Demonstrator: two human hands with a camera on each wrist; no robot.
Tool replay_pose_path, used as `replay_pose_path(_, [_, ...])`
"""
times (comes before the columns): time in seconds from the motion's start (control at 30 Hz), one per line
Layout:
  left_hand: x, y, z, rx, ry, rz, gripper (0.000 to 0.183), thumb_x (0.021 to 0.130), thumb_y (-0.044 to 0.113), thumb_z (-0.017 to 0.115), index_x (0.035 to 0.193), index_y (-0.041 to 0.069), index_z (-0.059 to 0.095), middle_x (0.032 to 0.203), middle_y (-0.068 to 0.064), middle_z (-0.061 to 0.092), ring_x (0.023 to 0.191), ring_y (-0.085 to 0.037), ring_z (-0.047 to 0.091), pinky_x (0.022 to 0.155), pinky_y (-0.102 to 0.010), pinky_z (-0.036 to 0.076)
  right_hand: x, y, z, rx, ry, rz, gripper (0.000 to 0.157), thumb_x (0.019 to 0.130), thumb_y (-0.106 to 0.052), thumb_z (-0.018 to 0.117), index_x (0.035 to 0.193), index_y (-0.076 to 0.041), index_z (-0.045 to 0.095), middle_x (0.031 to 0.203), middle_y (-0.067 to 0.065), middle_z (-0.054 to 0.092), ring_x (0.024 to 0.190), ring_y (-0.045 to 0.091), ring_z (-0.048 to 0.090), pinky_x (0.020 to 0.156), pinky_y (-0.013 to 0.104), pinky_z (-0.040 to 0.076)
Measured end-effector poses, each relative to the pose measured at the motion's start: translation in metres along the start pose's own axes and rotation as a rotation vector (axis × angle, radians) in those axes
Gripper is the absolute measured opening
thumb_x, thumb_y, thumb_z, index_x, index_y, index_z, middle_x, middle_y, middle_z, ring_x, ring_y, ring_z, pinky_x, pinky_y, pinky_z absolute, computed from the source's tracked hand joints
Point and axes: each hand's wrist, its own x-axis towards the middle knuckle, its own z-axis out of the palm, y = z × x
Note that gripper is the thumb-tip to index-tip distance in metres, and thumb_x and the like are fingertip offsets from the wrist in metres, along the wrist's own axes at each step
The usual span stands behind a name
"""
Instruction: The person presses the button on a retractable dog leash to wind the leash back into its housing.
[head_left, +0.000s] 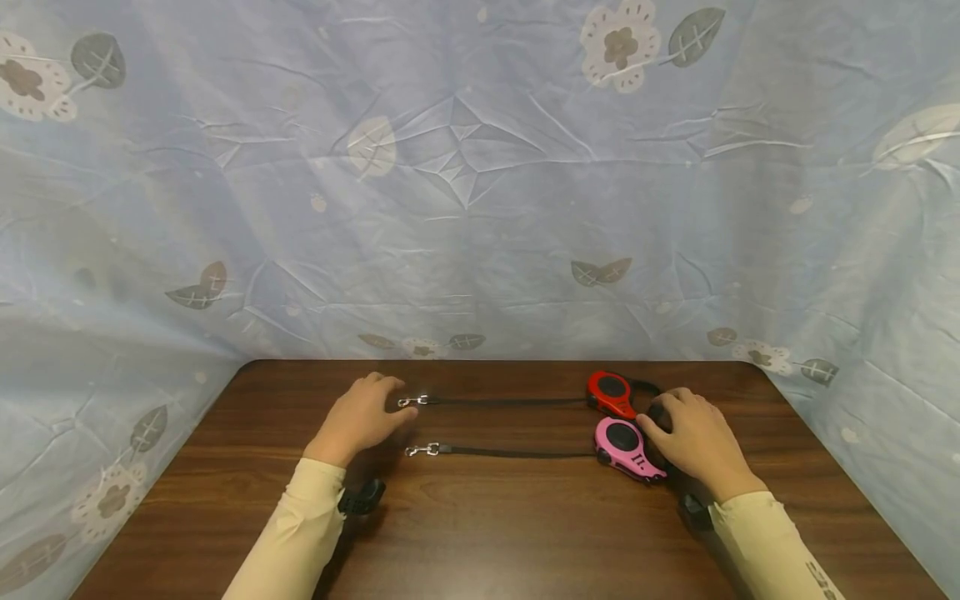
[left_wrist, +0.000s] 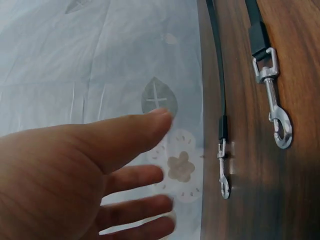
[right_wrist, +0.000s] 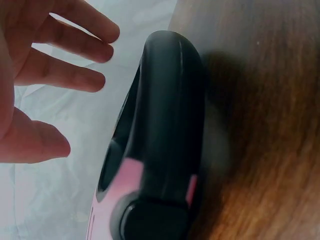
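A red retractable dog leash (head_left: 610, 392) and a pink one (head_left: 622, 450) lie side by side on the table's right half. Their black straps run left to silver snap hooks, one at the back (head_left: 414, 401) and one nearer (head_left: 422, 450). My left hand (head_left: 362, 421) hovers just left of the hooks with fingers loosely spread, holding nothing. Over the handle ends my right hand (head_left: 696, 437) hangs with fingers apart. The right wrist view shows the pink leash's black handle (right_wrist: 172, 110) beside that hand (right_wrist: 30, 85), with a gap between them.
The dark wood table (head_left: 480, 525) has rounded back corners. A pale blue floral cloth (head_left: 480, 250) hangs behind it and along both sides. Black wrist devices sit under the left cuff (head_left: 363, 497) and the right cuff (head_left: 694, 512).
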Motion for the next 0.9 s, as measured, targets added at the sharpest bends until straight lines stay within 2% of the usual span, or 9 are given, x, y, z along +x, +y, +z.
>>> replay_pose_path(0.2, [0.000,0.005,0.001,-0.052,-0.141,0.028,0.044,0.091,0.030,0.080,0.128,0.008,0.069,0.128,-0.013,0.067,0.120,-0.036,0.063,0.101,-0.056,0.049,-0.001,-0.002,-0.001,0.021,-0.065,0.009,0.040,0.097,-0.037,0.069,0.113,0.000,0.072,0.111,0.018,0.066,0.103,0.043,0.064,0.086,0.063,0.051])
replay_pose_path(0.43, [0.001,0.006,0.007,-0.079,-0.280,0.085,0.028,0.086,0.020,0.085,0.109,0.013,0.072,0.100,0.001,0.070,0.096,-0.018,0.065,0.089,-0.043,0.053,-0.002,-0.004,-0.002,0.026,-0.076,0.006,0.030,0.097,-0.034,0.071,0.105,-0.006,0.073,0.099,0.008,0.065,0.088,0.031,0.065,0.077,0.055,0.054])
replay_pose_path(0.6, [-0.001,0.007,0.010,-0.094,-0.316,0.083,0.022,0.085,0.019,0.087,0.099,0.015,0.070,0.092,0.002,0.067,0.084,-0.013,0.059,0.082,-0.039,0.051,-0.001,-0.004,-0.002,0.028,-0.088,0.010,0.019,0.095,-0.032,0.072,0.090,-0.013,0.071,0.086,0.000,0.058,0.073,0.017,0.053,0.063,0.041,0.047])
replay_pose_path(0.77, [-0.003,0.006,0.012,-0.098,-0.335,0.070,0.021,0.085,0.018,0.086,0.094,0.016,0.068,0.086,0.005,0.063,0.077,-0.013,0.056,0.075,-0.036,0.050,-0.001,-0.004,-0.003,0.015,-0.064,-0.021,0.021,0.094,-0.028,0.073,0.080,-0.014,0.065,0.081,0.000,0.051,0.071,0.018,0.046,0.064,0.037,0.040])
replay_pose_path(0.9, [-0.004,0.005,0.014,-0.105,-0.334,0.079,0.021,0.084,0.015,0.086,0.091,0.015,0.067,0.083,0.005,0.063,0.075,-0.013,0.056,0.072,-0.035,0.050,-0.001,-0.005,-0.003,0.032,-0.083,-0.010,0.026,0.094,-0.027,0.072,0.075,-0.017,0.059,0.077,0.000,0.047,0.067,0.017,0.044,0.059,0.035,0.037])
